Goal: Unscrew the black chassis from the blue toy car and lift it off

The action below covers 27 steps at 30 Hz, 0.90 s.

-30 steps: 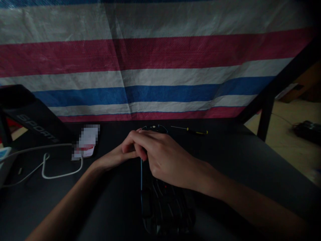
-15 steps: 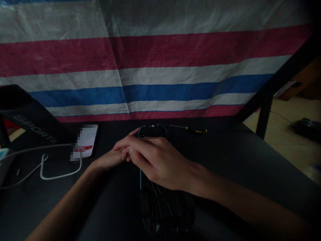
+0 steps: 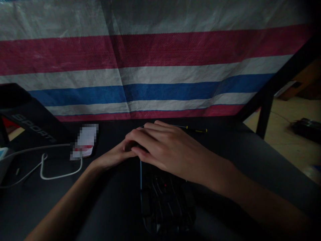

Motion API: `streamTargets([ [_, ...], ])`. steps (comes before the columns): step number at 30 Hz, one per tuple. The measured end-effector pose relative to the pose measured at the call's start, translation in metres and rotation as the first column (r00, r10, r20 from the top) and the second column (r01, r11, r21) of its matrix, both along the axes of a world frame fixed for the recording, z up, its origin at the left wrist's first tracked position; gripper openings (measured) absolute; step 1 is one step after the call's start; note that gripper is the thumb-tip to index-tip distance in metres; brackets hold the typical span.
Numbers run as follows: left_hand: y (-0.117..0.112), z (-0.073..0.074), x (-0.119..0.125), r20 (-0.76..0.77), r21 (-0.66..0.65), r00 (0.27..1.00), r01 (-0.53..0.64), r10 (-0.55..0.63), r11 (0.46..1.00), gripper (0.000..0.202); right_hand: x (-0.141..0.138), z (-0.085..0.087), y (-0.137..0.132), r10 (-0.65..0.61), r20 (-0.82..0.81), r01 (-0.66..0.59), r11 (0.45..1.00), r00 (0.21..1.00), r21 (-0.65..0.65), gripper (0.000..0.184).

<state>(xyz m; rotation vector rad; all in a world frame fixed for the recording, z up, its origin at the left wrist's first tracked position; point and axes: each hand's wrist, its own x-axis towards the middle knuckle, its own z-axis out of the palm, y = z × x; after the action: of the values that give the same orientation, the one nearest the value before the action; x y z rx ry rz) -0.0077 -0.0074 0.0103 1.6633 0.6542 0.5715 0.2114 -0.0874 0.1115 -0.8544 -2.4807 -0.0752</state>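
Observation:
A long black object (image 3: 168, 207), which looks like a toy car with ridged black parts, thin blue edging and a small red dot, lies lengthwise on the dark table. My right hand (image 3: 160, 144) covers its far part, fingers bent over it and thumb reaching toward my left hand. Against the far left side of the object, my left hand (image 3: 117, 155) curls with its thumb toward the right hand's thumb. Most of the left fingers are hidden beneath my right hand. Any small item between the hands cannot be made out.
A screwdriver (image 3: 197, 130) with a black and yellow handle lies beyond my right hand. On the left are a phone (image 3: 87, 140), a white cable (image 3: 60, 177) and a dark box (image 3: 32, 117) marked SPORTS. A striped plastic sheet (image 3: 160, 53) hangs behind the table.
My right hand has moved forward and its fingers have extended over the object's far end, hiding it. More of the near part now shows, including a red dot. My left hand stays nearly in place.

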Motion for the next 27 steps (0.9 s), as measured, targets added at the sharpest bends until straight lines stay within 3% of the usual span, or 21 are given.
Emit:
streamTargets([
  [5,0.001,-0.001,-0.001,-0.019,0.003,0.999,-0.049,0.049,0.999,0.029,0.008,0.006,-0.002,0.090,-0.134,-0.109,0.984,0.987,-0.142,0.022],
  [10,0.005,-0.005,-0.005,-0.115,0.035,0.991,-0.065,0.069,0.997,0.024,0.006,0.003,-0.001,0.167,-0.207,-0.204,0.963,0.964,-0.174,0.028],
  [12,0.004,-0.004,-0.004,-0.111,0.015,0.990,-0.080,0.081,0.997,0.028,0.002,0.000,0.000,0.148,-0.201,-0.186,0.966,0.968,-0.181,0.027],
  [15,0.000,0.000,-0.001,-0.049,-0.011,0.997,-0.059,0.059,0.998,0.045,-0.006,-0.008,0.001,0.024,-0.141,-0.048,0.984,0.990,-0.171,0.020],
  [19,0.001,-0.001,-0.002,-0.029,0.014,0.998,-0.049,0.050,0.999,0.050,-0.012,-0.018,0.004,-0.085,-0.055,0.086,0.996,0.995,0.018,0.019],
  [21,0.002,-0.003,-0.004,-0.052,0.010,0.997,-0.056,0.057,0.998,0.048,-0.012,-0.019,0.005,-0.071,-0.065,0.074,0.996,0.995,0.053,0.016],
  [27,0.003,-0.001,-0.002,-0.066,0.008,0.997,-0.048,0.049,0.999,0.043,-0.006,-0.010,0.005,0.055,-0.094,-0.059,0.997,0.994,-0.040,0.012],
])
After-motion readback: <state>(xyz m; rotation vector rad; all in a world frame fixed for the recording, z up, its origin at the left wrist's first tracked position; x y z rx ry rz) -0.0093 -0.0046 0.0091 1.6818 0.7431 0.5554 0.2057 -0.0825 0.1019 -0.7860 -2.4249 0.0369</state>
